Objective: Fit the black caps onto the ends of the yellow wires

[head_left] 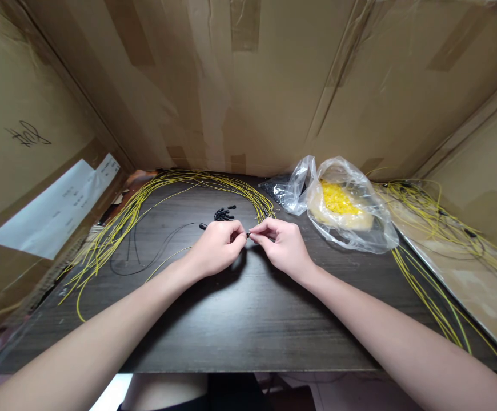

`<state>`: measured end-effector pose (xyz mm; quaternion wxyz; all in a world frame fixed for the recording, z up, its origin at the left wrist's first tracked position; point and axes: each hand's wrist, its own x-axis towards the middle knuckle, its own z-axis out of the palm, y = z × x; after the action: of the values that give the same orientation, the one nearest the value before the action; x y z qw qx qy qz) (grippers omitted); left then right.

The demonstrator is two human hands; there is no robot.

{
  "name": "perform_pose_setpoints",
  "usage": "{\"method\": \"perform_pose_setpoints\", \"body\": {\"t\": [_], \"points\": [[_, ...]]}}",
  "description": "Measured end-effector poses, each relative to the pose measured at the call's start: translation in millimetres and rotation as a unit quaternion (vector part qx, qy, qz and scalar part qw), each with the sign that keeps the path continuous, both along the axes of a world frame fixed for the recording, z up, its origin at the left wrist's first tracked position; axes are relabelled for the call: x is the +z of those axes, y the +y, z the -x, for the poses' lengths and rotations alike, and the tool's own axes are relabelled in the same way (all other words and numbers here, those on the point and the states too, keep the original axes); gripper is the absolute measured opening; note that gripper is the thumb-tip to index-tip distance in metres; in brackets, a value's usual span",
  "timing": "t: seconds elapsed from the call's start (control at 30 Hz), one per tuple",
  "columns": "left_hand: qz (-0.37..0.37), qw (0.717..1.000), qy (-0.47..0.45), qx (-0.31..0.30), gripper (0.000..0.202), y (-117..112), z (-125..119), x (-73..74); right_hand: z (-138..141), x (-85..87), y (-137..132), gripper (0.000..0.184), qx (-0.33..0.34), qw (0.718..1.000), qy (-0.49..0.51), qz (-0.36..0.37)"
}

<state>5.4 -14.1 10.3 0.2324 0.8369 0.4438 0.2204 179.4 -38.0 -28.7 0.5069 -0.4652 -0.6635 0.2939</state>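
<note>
Black connector (247, 234) pinched between left hand (217, 248) and right hand (283, 246).

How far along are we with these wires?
The yellow wires on the cardboard sheet look done, with black ends showing on some. In hand: the left hand and right hand pinch a small black piece between them. Left: the yellow wire bundle, the small pile of black pieces, and the yellow pellets in the plastic bag.
</note>
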Motion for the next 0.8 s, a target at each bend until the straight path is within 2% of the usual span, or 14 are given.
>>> {"method": "perform_pose_setpoints", "body": {"t": [0.33,0.53,0.8], "points": [[-0.022,1.000,0.001,-0.004,0.020,1.2,0.1,-1.4,0.6,-1.1,1.0,0.005,0.005,0.999,0.030,0.029],[-0.036,0.999,-0.015,0.008,0.018,2.7,1.9,0.0,-1.6,-2.1,4.1,0.007,-0.022,0.998,0.037,0.039],[-0.048,0.998,-0.028,0.007,0.020,3.6,3.4,0.3,-2.8,-6.3,6.3,0.003,-0.018,0.998,-0.030,0.057]]}}
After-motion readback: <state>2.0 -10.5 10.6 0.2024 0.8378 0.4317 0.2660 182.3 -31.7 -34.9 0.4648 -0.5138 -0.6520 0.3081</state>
